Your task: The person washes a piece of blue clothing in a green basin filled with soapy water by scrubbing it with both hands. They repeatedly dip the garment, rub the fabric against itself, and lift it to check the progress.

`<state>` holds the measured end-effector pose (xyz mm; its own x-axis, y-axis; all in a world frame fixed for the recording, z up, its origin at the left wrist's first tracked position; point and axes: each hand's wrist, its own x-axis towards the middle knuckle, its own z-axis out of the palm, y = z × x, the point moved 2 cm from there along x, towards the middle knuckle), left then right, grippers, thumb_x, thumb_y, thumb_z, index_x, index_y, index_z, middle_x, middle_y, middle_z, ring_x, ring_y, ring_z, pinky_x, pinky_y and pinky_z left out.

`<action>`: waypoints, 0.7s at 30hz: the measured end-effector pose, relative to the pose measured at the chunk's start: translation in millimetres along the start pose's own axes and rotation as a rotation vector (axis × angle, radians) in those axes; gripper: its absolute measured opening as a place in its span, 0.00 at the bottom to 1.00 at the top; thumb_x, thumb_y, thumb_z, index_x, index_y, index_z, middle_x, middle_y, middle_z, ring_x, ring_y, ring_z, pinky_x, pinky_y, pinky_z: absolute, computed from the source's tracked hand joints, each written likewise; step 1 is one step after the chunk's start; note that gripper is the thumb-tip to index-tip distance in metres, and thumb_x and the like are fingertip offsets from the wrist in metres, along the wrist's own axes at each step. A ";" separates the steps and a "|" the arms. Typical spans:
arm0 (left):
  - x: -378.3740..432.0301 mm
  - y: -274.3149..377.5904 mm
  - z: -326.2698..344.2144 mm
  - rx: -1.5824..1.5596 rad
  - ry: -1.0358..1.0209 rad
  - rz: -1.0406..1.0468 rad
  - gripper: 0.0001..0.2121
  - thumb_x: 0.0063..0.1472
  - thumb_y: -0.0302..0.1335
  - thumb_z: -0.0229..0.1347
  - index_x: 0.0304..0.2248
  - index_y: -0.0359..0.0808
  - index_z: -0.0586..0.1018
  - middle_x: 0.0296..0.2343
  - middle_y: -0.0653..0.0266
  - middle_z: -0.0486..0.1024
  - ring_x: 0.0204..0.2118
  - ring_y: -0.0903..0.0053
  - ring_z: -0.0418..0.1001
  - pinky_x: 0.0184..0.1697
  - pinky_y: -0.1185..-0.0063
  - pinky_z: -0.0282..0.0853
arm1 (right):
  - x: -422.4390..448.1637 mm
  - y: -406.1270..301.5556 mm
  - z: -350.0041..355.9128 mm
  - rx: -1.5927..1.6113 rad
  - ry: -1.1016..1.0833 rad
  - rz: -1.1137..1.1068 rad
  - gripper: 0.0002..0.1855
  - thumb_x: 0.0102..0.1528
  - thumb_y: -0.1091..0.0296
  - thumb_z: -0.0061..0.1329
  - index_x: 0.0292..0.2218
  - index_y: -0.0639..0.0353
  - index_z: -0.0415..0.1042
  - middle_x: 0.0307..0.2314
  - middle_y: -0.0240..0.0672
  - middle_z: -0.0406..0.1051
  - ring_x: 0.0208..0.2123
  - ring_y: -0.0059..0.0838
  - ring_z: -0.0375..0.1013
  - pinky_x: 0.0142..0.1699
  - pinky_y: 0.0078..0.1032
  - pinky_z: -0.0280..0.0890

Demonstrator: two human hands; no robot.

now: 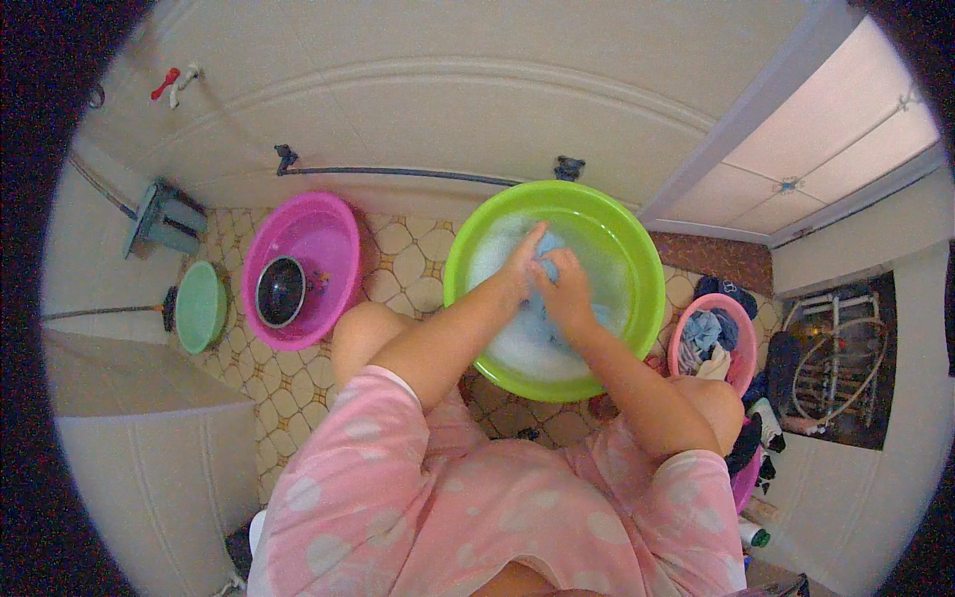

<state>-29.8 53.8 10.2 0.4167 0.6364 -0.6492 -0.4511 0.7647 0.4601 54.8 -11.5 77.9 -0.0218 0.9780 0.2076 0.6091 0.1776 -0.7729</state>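
A large lime-green plastic basin stands on the floor before me, holding soapy water with white foam. Over it my left hand and my right hand meet, both gripping a light blue cloth. The cloth is bunched between the fingers, and more blue fabric lies in the suds below. My wrists cross above the basin's middle. Part of the cloth is hidden by the fingers.
To the left are a magenta basin with a dark round bowl in it, a mint-green basin and a grey-blue stool. At right, a pink basin holds clothes. A pipe runs along the wall.
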 end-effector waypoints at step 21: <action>-34.6 16.8 15.1 0.106 -0.006 0.377 0.10 0.54 0.31 0.42 0.33 0.35 0.67 0.28 0.61 0.68 0.29 0.74 0.68 0.30 0.74 0.65 | 42.3 41.7 -37.0 -0.193 0.009 0.150 0.22 0.45 0.56 0.44 0.38 0.62 0.62 0.37 0.51 0.60 0.40 0.46 0.60 0.43 0.36 0.56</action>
<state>-39.9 46.2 49.6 0.2419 0.8753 -0.4188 -0.4893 0.4828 0.7263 108.6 33.3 76.7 0.0862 0.9907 0.1051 0.7452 0.0059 -0.6668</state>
